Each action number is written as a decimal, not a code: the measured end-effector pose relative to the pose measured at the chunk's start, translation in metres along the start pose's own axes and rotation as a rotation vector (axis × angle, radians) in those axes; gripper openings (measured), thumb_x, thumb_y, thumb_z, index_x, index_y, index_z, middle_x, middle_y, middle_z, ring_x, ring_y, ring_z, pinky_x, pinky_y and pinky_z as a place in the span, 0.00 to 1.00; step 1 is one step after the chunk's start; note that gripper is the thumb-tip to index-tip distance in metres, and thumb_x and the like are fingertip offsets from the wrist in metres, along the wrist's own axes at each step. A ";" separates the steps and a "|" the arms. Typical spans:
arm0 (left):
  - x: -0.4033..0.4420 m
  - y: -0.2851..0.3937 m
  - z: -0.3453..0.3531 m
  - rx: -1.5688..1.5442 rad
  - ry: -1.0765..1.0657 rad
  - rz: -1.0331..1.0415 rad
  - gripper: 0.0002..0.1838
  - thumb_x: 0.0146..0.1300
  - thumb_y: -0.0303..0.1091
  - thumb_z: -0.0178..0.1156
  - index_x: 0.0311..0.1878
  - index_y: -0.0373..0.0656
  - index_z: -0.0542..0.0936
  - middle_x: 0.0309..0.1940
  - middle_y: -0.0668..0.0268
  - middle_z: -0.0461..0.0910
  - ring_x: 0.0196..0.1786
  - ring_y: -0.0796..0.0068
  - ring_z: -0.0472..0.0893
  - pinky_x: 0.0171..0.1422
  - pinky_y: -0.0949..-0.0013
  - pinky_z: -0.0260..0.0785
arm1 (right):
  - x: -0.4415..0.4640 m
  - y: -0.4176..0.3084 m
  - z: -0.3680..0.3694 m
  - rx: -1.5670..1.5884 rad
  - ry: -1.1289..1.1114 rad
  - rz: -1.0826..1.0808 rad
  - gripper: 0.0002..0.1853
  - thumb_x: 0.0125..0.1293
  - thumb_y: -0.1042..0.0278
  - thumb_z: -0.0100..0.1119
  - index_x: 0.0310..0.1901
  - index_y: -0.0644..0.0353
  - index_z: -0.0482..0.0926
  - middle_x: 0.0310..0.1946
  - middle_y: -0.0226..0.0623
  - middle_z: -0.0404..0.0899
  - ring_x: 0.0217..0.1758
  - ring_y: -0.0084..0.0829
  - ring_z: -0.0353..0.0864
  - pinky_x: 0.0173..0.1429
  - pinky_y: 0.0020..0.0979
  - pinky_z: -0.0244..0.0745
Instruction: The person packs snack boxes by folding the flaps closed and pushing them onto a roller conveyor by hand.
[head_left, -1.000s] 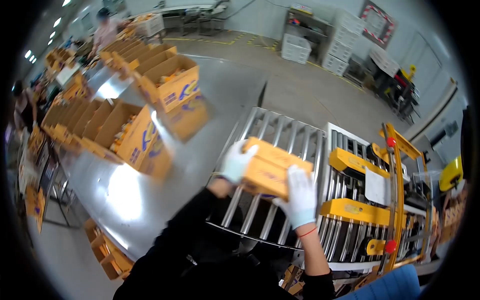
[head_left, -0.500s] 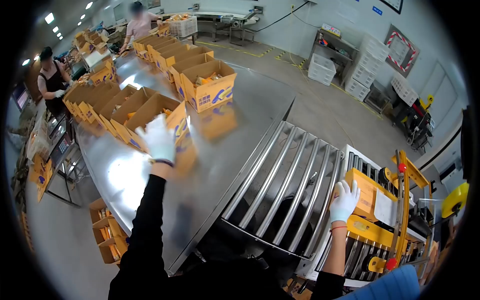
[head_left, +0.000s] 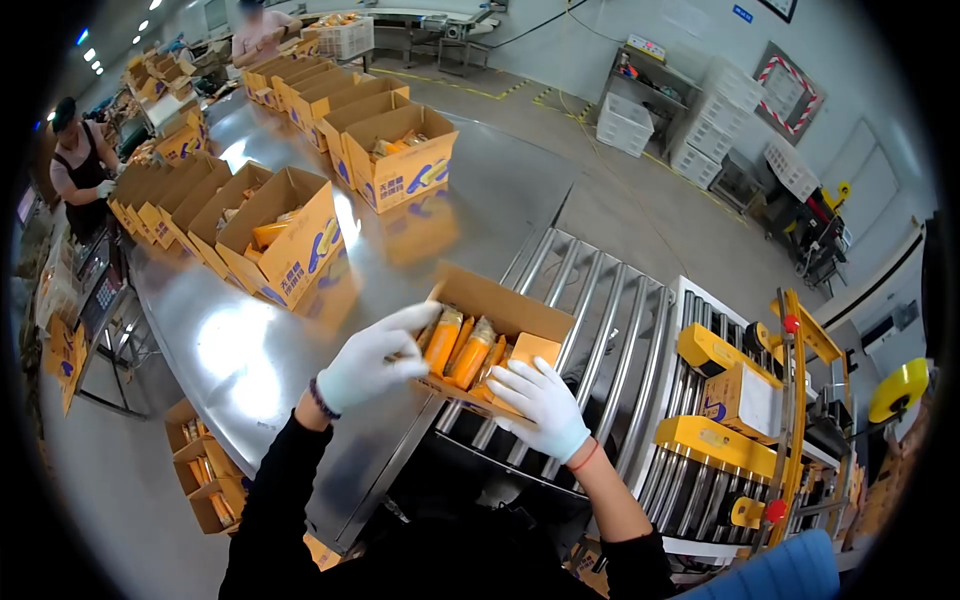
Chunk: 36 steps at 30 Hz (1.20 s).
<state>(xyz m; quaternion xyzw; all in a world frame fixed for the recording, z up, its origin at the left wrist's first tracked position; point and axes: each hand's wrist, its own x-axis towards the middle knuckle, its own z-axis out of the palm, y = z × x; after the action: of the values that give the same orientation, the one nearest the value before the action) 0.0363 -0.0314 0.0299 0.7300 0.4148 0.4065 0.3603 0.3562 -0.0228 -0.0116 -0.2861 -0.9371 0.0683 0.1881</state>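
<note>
From my seat at the feed, I have an open brown cardboard carton [head_left: 505, 292] in front of me, straddling the seam between the broad, shiny steel tabletop [head_left: 490, 180] on the left and the silver-roller conveyor [head_left: 600, 335] on the right. Orange and clear plastic-wrapped packs [head_left: 462, 350] lie side by side inside it, and its far flap stands up.

My white-gloved left hand [head_left: 375, 358] is at the carton's left end, partly open with the fingers bent and parted; I see nothing held in it, and I cannot tell whether the fingertips touch the cardboard. My white-gloved right hand [head_left: 540, 402] has its fingers extended and spread over the carton's near right corner, against the small tan end flap [head_left: 535, 348], resting there with no closed grip.

To the right, a brown printed box [head_left: 735, 398] sits between two yellow metal guides [head_left: 715, 448] on the roller section. On the far left of the tabletop, two rows of open brown cartons with blue print [head_left: 308, 245] stretch away from me. A person in a dark apron [head_left: 85, 165] works along the left edge, and a person in a pink top [head_left: 258, 38] stands at the far end.
</note>
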 end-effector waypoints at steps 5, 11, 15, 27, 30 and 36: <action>0.079 -0.036 0.050 0.339 -0.148 -0.273 0.10 0.69 0.36 0.63 0.37 0.39 0.82 0.59 0.52 0.82 0.59 0.49 0.81 0.64 0.59 0.73 | 0.002 0.019 -0.024 0.605 0.102 0.422 0.27 0.66 0.54 0.69 0.65 0.55 0.81 0.64 0.42 0.81 0.69 0.45 0.77 0.79 0.41 0.63; 0.061 -0.085 0.067 0.452 0.582 -0.046 0.23 0.71 0.45 0.64 0.60 0.38 0.78 0.55 0.57 0.80 0.58 0.62 0.79 0.66 0.64 0.72 | 0.039 0.010 -0.044 -0.262 0.179 0.315 0.51 0.50 0.47 0.78 0.73 0.63 0.67 0.73 0.51 0.64 0.78 0.54 0.59 0.82 0.57 0.52; 0.058 -0.108 0.051 -0.438 0.170 -0.426 0.31 0.75 0.48 0.62 0.70 0.32 0.73 0.61 0.57 0.81 0.61 0.72 0.79 0.66 0.69 0.72 | -0.013 -0.020 -0.013 -0.086 0.051 0.296 0.52 0.49 0.47 0.80 0.72 0.65 0.67 0.68 0.49 0.70 0.73 0.49 0.68 0.82 0.56 0.52; 0.142 -0.012 0.287 -0.323 -0.541 -0.032 0.29 0.76 0.49 0.57 0.68 0.35 0.71 0.60 0.49 0.77 0.60 0.53 0.80 0.68 0.57 0.70 | -0.113 0.117 -0.045 -0.583 0.116 0.841 0.49 0.60 0.57 0.70 0.78 0.70 0.56 0.79 0.54 0.58 0.84 0.51 0.52 0.87 0.50 0.41; 0.112 0.024 0.198 0.323 -0.197 0.175 0.27 0.70 0.45 0.60 0.64 0.36 0.73 0.59 0.50 0.76 0.59 0.50 0.78 0.68 0.52 0.67 | -0.135 0.117 -0.053 -0.582 0.150 0.881 0.45 0.63 0.59 0.65 0.77 0.70 0.57 0.79 0.54 0.58 0.84 0.51 0.52 0.87 0.50 0.43; 0.040 -0.013 0.024 1.219 0.174 -0.584 0.20 0.68 0.43 0.62 0.56 0.40 0.77 0.37 0.55 0.86 0.42 0.55 0.86 0.56 0.50 0.72 | -0.134 0.105 -0.038 -0.640 0.173 0.880 0.29 0.59 0.77 0.59 0.65 0.61 0.77 0.74 0.51 0.68 0.81 0.49 0.59 0.85 0.50 0.47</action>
<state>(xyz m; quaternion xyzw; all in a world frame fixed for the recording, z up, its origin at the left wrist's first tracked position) 0.0662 0.0053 0.0204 0.6252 0.7773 0.0433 -0.0551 0.5277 -0.0107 -0.0432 -0.6983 -0.6842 -0.1717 0.1216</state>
